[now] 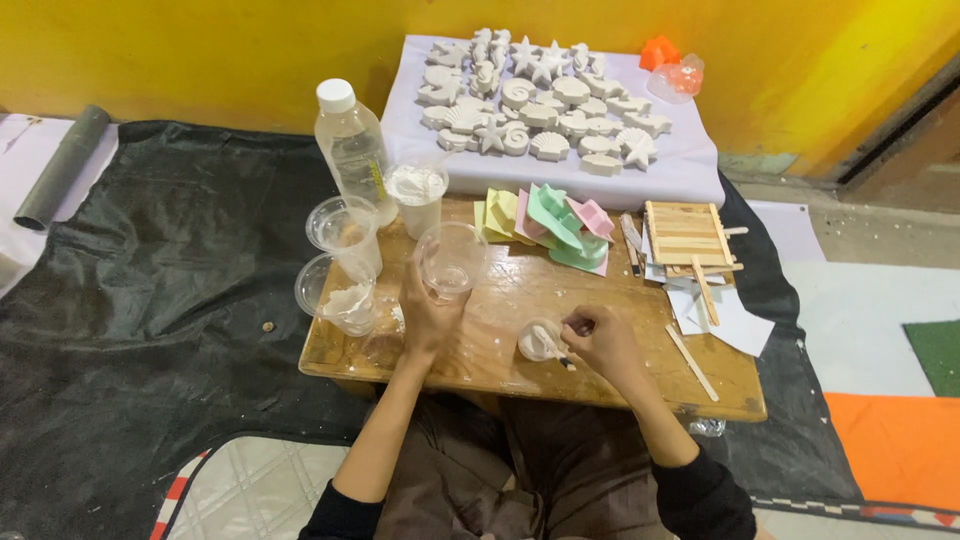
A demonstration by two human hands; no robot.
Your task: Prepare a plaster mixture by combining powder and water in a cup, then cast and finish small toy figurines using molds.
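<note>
I note the left hand (428,318) closed around a clear plastic cup (451,259), held just above the wooden worktop (520,300). The right hand (598,340) pinches a small stick (560,357) against a white plaster piece (538,342) resting on the worktop's near edge.

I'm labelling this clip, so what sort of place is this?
Probably a home craft corner for plaster casting: white shell and star casts on a cloth, coloured moulds, and plastic cups on a low wooden table.

Left hand (428,318) holds clear cup (452,258); right hand (598,340) stirs small cup (538,342).
</note>
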